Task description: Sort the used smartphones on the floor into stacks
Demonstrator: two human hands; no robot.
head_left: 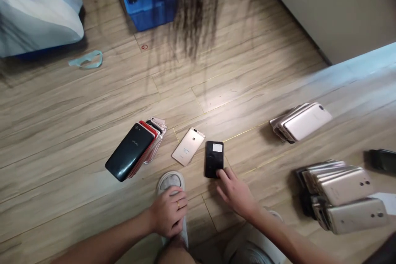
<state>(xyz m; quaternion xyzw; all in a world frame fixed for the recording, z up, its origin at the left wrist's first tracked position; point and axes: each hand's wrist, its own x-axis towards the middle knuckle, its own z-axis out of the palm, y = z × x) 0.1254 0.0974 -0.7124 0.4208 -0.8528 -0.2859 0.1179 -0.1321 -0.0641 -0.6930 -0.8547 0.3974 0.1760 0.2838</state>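
Note:
A black phone [214, 156] with a white label near its top lies on the wooden floor. My right hand [233, 189] reaches to its lower right corner; a fingertip touches the phone while the thumb stands apart below. My left hand [170, 211], with a ring on one finger, rests over my leg above a white shoe [171, 179], its fingers curled in with nothing seen in them. Left of the black phone lies a pink-gold phone [189, 146], with another edge showing under it. Farther left is a leaning stack of phones topped by a dark vivo phone [131, 152].
A stack of pink-gold phones [307, 121] stands to the right, with more stacked gold phones [346, 185] nearer me. A dark object [383, 161] lies at the right edge. A blue bin [154, 12], a light blue strap [88, 60] and a grey panel [340, 8] are farther off.

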